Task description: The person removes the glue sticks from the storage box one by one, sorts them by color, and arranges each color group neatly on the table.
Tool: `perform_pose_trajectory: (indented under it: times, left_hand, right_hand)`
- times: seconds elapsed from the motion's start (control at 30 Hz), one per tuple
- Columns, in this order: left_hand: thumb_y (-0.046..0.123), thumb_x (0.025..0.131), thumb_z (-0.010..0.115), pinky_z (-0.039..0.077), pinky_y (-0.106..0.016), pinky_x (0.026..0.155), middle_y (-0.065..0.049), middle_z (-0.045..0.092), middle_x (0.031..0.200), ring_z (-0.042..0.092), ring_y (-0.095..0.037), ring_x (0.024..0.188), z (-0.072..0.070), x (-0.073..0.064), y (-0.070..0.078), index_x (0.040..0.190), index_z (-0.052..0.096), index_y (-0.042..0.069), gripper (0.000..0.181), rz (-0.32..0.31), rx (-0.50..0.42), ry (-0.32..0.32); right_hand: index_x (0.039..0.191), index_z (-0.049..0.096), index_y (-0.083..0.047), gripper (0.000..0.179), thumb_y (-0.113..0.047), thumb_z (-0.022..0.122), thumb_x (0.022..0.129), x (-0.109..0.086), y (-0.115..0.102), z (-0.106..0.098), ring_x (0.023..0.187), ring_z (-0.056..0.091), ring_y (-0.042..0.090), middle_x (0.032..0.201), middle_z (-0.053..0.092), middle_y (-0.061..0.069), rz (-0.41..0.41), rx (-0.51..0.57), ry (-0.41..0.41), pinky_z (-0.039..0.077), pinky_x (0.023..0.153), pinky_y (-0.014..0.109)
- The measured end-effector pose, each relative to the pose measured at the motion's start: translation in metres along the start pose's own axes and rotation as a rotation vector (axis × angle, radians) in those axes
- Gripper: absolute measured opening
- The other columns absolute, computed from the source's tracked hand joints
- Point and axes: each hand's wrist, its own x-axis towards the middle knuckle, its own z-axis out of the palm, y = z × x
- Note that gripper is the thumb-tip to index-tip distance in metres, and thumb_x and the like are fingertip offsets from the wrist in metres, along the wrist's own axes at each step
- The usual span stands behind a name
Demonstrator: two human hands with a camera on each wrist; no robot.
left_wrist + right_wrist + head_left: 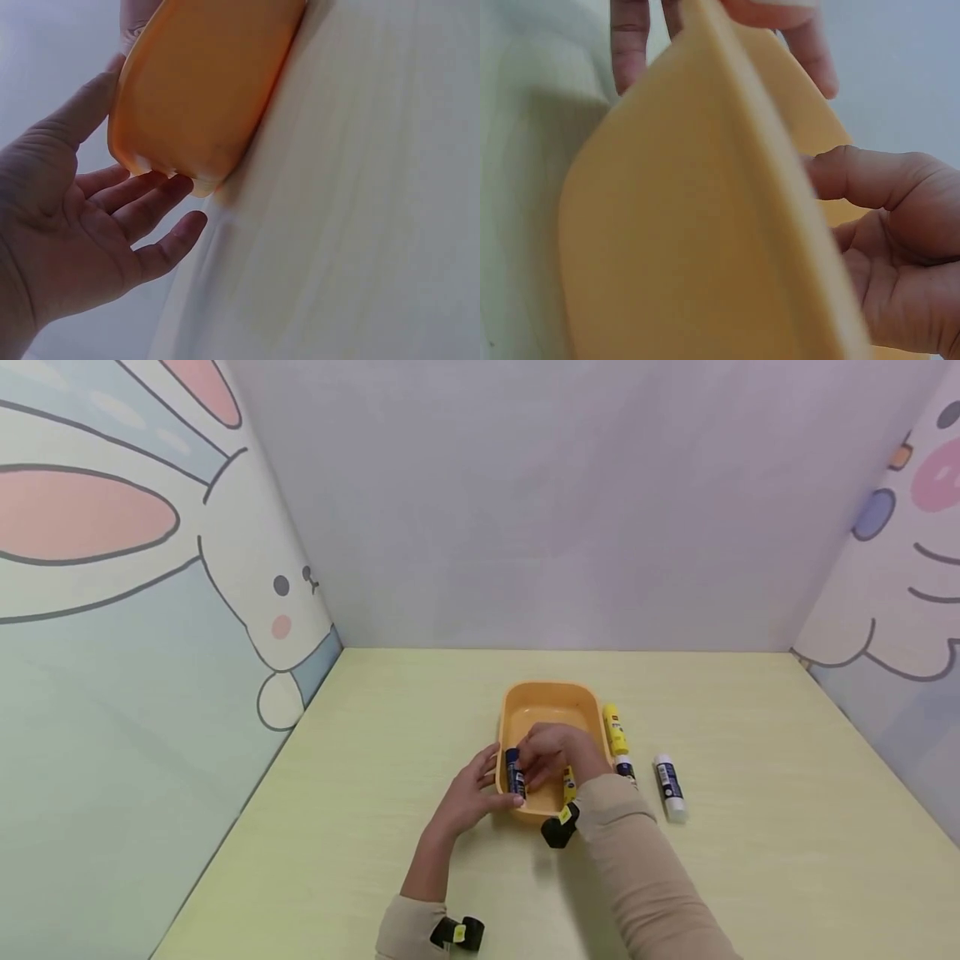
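An orange plastic basket [551, 695] stands on the table. My left hand [468, 793] holds its near left corner, with the thumb over the front rim and the fingers against the outer side; the left wrist view shows these fingertips on the outer wall [202, 82]. Inside the basket, my right hand [551, 752] has its bent fingers at a dark blue glue stick [514, 774] along the left wall. The basket's wall hides part of this grip in the right wrist view. A yellow glue stick [569, 785] lies in the basket, partly under the right wrist.
Right of the basket lie another yellow glue stick [616, 729] and a white-and-dark-blue one [626, 768], partly covered by the right sleeve. Farther right is another white-and-dark-blue glue stick [670, 787]. Walls with cartoon drawings border the table [750, 735].
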Motion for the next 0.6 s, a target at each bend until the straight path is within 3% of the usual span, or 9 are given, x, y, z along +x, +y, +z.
perform_pose_trajectory:
  times: [0.27,0.5,0.6]
  left_hand:
    - [0.021,0.077,0.078,0.04,-0.045,0.094,-0.018,0.04,0.139,0.045,-0.036,0.12,0.001,0.002,0.0,0.146,0.026,0.006,0.088,0.007,0.013,-0.001]
    - [0.025,0.076,0.079,0.04,-0.05,0.093,-0.014,0.041,0.14,0.045,-0.035,0.12,0.004,0.016,-0.031,0.147,0.028,0.016,0.087,0.005,0.023,0.03]
    - [0.027,0.074,0.08,0.041,-0.049,0.092,-0.013,0.041,0.14,0.045,-0.034,0.12,0.005,0.018,-0.035,0.146,0.03,0.019,0.088,0.001,0.006,0.041]
  right_hand:
    - [0.103,0.058,0.007,0.02,0.005,0.062,0.083,0.003,0.0,0.002,0.075,0.065,0.029,0.093,0.061,0.022,-0.017,-0.037,0.082,0.054,0.069,0.039]
    - [0.109,0.052,0.003,0.029,0.003,0.063,0.083,-0.007,0.002,0.001,0.077,0.062,0.03,0.097,0.058,0.021,-0.04,-0.044,0.114,0.054,0.068,0.04]
    - [0.112,0.051,0.003,0.031,0.001,0.063,0.083,-0.012,0.002,-0.001,0.079,0.061,0.03,0.099,0.056,0.021,-0.069,-0.04,0.119,0.054,0.068,0.04]
